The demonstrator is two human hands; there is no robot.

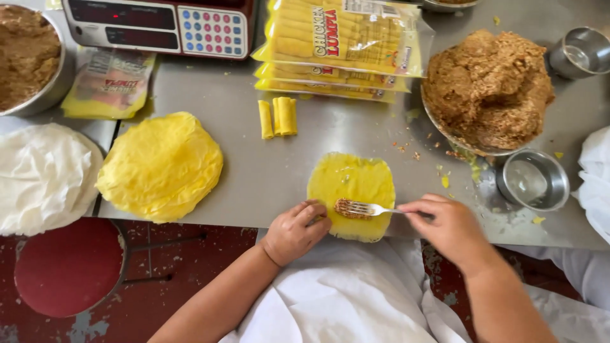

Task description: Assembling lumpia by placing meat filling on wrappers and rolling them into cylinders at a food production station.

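A thin yellow wrapper [351, 181] lies flat on the steel table [254, 171] near its front edge. My right hand [448, 225] grips a metal fork [365, 208] by its handle, and the tines carry a line of brown minced filling over the wrapper's near part. My left hand [293, 232] rests on the wrapper's near left corner, fingers curled, touching the filling beside the fork tines. A big metal bowl heaped with brown filling [488, 89] stands at the back right.
A stack of yellow wrappers [160, 166] lies at left, three rolled pieces [277, 117] at the middle, and packed bags of rolls [340, 44] behind them. A scale [159, 25], two small steel cups [532, 180] [581, 52], a white cloth [44, 178] and a red stool [67, 267] surround the spot.
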